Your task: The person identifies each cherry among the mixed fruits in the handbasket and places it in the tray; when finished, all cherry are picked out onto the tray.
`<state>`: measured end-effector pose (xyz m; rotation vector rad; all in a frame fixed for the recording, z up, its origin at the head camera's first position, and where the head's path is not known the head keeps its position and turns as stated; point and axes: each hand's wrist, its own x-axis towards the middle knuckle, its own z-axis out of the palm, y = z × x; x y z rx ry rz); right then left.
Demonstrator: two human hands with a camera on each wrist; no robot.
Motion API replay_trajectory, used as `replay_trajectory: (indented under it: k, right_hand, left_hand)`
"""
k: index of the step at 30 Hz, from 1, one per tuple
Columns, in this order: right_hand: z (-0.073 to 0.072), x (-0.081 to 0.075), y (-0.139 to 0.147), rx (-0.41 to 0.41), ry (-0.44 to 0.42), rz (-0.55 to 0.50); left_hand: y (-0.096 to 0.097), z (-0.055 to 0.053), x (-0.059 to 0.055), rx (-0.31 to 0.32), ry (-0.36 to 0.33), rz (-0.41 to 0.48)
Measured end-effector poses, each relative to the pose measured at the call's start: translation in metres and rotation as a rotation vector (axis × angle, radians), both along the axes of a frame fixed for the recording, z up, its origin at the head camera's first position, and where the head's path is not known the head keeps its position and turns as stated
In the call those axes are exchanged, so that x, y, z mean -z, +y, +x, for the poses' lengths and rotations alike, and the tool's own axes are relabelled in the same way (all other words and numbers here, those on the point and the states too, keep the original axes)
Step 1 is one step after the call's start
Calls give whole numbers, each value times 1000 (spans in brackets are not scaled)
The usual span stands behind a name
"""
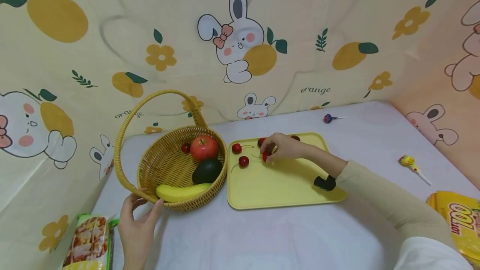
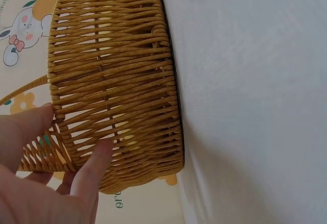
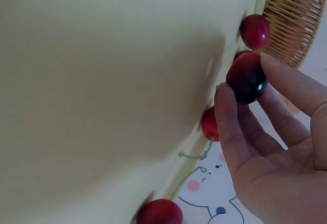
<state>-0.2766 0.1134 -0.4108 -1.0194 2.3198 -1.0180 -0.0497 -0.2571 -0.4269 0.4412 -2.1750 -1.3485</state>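
My right hand [image 1: 286, 147] pinches a dark red cherry [image 3: 247, 78] between thumb and fingers, over the yellow tray [image 1: 277, 186]. Around it several more cherries lie on the tray, among them a cherry [image 1: 236, 148] and another cherry [image 1: 243, 161] with thin green stems. To the left stands a woven basket [image 1: 165, 153] with a tall handle. My left hand [image 1: 139, 224] grips its near left rim by the handle's foot, as the left wrist view also shows. Inside the basket are a red apple [image 1: 203, 148], a dark green avocado [image 1: 207, 171], a banana [image 1: 183, 193] and a cherry [image 1: 185, 148].
A purple-wrapped lollipop [image 1: 328, 118] and a yellow lollipop [image 1: 408, 161] lie right of the tray. At the right edge is a yellow snack bag [image 1: 459, 220]; a food packet [image 1: 90, 241] lies at the lower left. Printed cloth walls stand behind the white table [image 1: 225, 241].
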Motion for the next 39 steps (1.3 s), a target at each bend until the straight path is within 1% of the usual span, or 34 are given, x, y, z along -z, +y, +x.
replay_trajectory:
  k: [7, 16, 23, 26, 29, 31, 32, 34, 36, 39]
  right_hand:
    - [1, 5, -2, -3, 31, 26]
    - [6, 3, -1, 33, 73, 49]
    - [9, 5, 2, 43, 79, 26]
    - [9, 2, 6, 59, 80, 10]
    - [8, -14, 8, 69, 105, -21]
    - [6, -33, 1, 63, 113, -56]
    - [4, -43, -5, 45, 122, -79]
    - [1, -61, -26, -3, 121, -131]
    - [-2, -75, -56, -70, 109, -166]
    - [-6, -86, -110, -177, 99, -185]
  left_hand:
    - [-1, 0, 1, -5, -16, -3]
    - [-1, 0, 1, -16, -19, -11]
    - [1, 0, 1, -16, -4, -14]
    - [1, -1, 1, -12, 4, -15]
    - [2, -1, 2, 0, 15, -12]
    - [2, -1, 2, 5, 22, -4]
    - [2, -1, 2, 5, 25, -5]
    - [2, -1, 1, -2, 25, -3]
    - [2, -1, 1, -10, 20, 2]
    - [1, -1, 0, -18, 8, -5]
